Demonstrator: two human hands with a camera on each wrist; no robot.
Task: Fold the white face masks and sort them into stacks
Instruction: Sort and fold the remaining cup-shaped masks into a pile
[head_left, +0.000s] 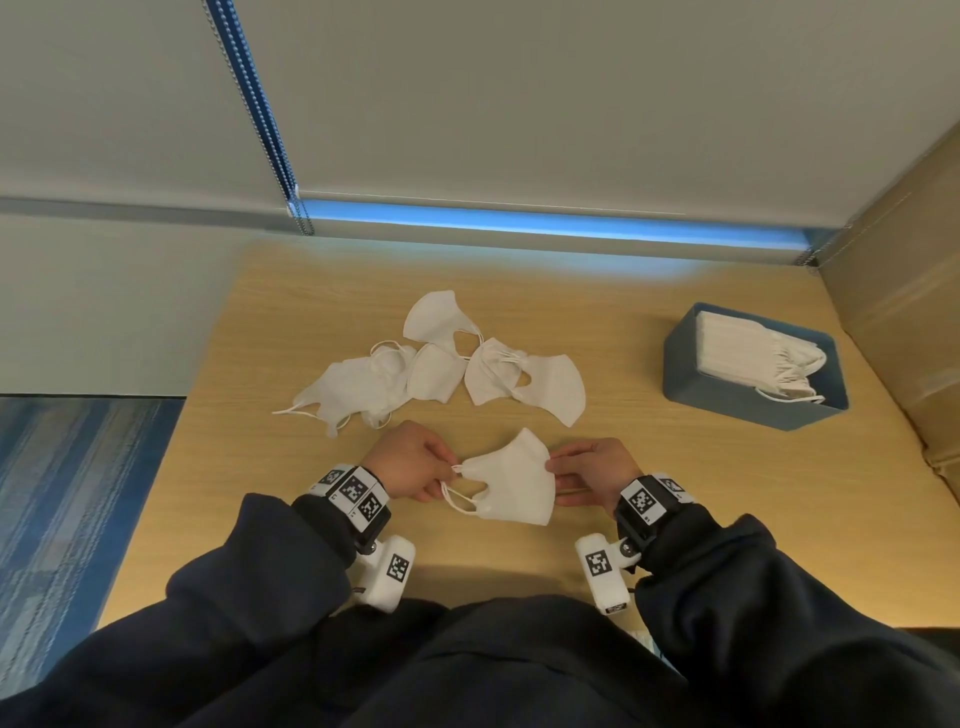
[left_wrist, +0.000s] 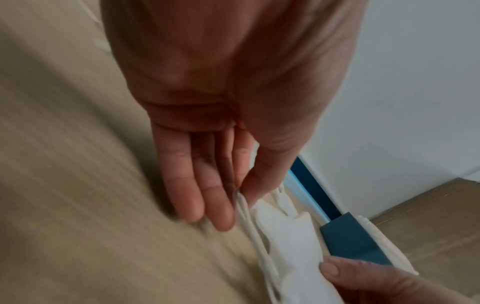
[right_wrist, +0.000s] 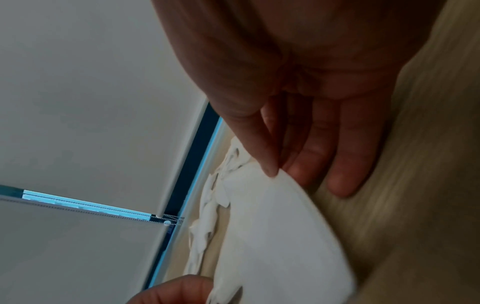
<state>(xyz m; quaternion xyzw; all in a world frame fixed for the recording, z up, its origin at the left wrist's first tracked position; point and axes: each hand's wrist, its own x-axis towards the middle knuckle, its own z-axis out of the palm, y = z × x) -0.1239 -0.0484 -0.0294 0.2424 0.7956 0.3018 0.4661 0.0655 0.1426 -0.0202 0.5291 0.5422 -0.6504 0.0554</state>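
Mask (head_left: 511, 480) sits low over the table (head_left: 649, 467) between your hands, already doubled flat, so you can square it before stacking. Your left hand (head_left: 410, 460) pinches the ear loops (left_wrist: 242, 207) between thumb and forefinger, other fingers relaxed; that likely keeps the loops gathered and out of the fold. Your right hand (head_left: 589, 473) pinches the opposite edge with thumb against fingertips, holding the mask taut. Loose masks (head_left: 441, 364) lie in a heap just beyond, within easy reach. The bin (head_left: 680, 379) to your right holds a neat stack (head_left: 748, 358), probably where this one goes.
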